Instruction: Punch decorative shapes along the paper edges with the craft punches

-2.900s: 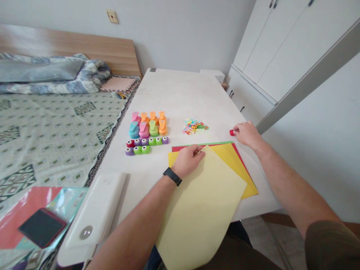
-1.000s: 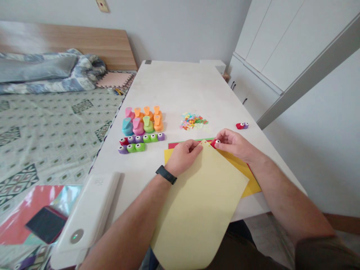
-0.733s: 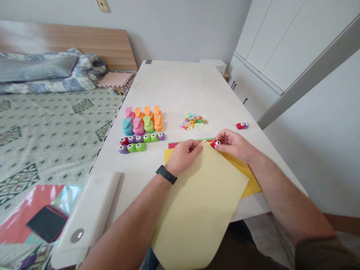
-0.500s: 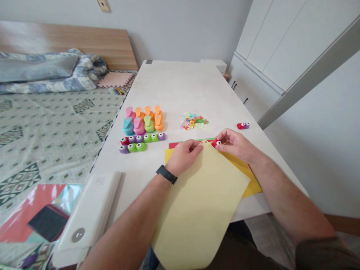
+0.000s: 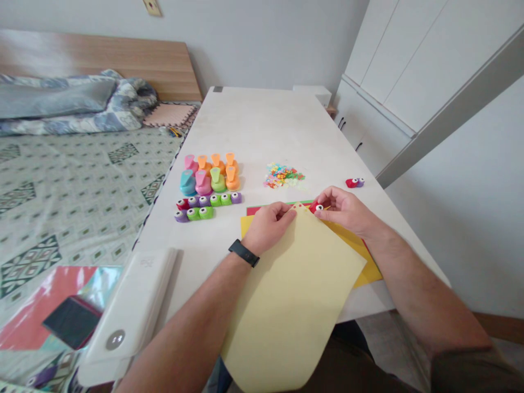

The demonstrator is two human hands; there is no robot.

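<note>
At the white table (image 5: 262,128), the right hand (image 5: 343,210) is clamping a red craft punch (image 5: 316,207) while the left hand (image 5: 268,228) is pinching pale yellow paper (image 5: 290,305) steady.

Top sheet (image 5: 286,305): pale yellow, plain
Lower sheet (image 5: 365,275): deep yellow
Red sheet (image 5: 262,210): red, with a thin green edge showing behind it
Held punch (image 5: 316,207): red, with a white ring around a black dot
Loose punch (image 5: 354,183): red and purple
Large punches (image 5: 208,179): pink, orange, teal and green
Small punches (image 5: 207,207): red, purple and green
Paper bits (image 5: 283,176): mixed pink, orange, blue, green and yellow
Table (image 5: 262,120): off-white
Wristband (image 5: 244,253): black
Bedspread (image 5: 82,180): pale green, with dark diamond patterns
Duvet (image 5: 69,103): blue-grey, mottled
Headboard (image 5: 102,65): light brown wood grain
Sleeve (image 5: 462,371): dark olive
</note>
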